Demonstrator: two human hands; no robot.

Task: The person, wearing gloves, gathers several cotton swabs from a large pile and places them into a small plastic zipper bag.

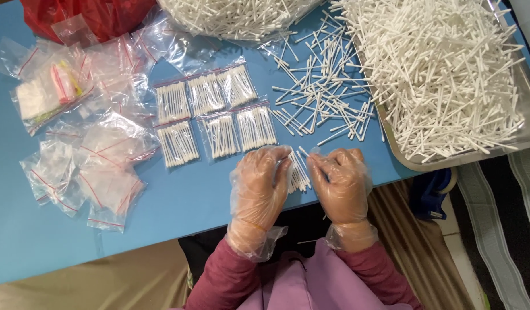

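Gathered between two gloved hands at the lower centre of the frame, a small bundle of white cotton swabs point(299, 172) is held just above the near edge of the blue worktop point(179, 201). The left hand point(259, 183) is curled around the bundle's left side, its fingers closed on the swabs, and the right hand point(341, 182) is closed on the right side, so that the bundle is pinched between the fingertips of both. Thin clear plastic gloves are worn on both hands, and dark red sleeves are seen below them.

Just above the hands, six small filled zip bags of swabs point(216, 117) are laid flat in two rows of three, side by side. Loose swabs point(322, 95) are scattered on the worktop to the right of these bags. A metal tray point(529, 135) heaped with swabs is set at the upper right of the frame, its corner overhanging the worktop edge. A large clear bag of swabs point(236, 17) is seen at the top centre, with a red plastic bag point(75, 14) at the upper left. Empty clear zip bags with red seal lines point(98, 166) are piled at the left of the frame.
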